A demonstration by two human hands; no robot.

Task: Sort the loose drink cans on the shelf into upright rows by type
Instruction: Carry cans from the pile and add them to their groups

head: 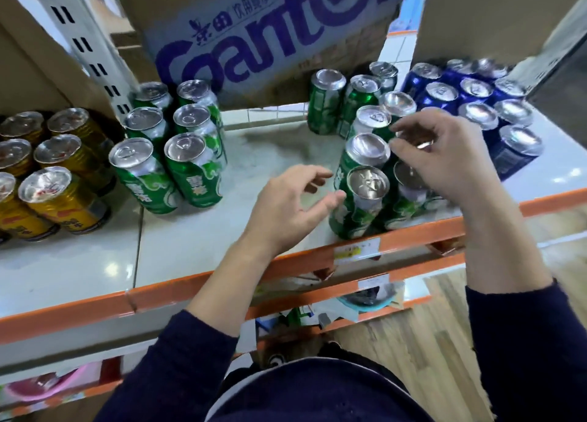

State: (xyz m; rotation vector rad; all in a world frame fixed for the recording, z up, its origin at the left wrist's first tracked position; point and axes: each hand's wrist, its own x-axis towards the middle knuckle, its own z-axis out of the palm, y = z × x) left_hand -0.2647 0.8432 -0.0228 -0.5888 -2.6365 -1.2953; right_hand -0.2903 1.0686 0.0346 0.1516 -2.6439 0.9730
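Green cans (368, 183): upright on shelf (206, 247), clustered at front edge.
Left hand (286, 205): fingers loosely spread, empty, just beside the cluster.
Right hand (444, 158): fingers curled over cluster; grip cannot be told.
Neighbours: gold cans (60, 193) left, blue cans (476, 104) right.

Before me runs a pale, glossy shelf (197, 240) with an orange front edge (190, 291), light glinting off its left part. A yellow price label (355, 250) sticks to that edge toward the right. A white slotted upright (85, 46) rises at the back left. Along the back edge stand a cardboard box (254, 40) with purple lettering and a plain box (476, 15), white tiles (395, 48) between them. Below are a lower shelf (374, 283) and wood-look floor (444, 342).
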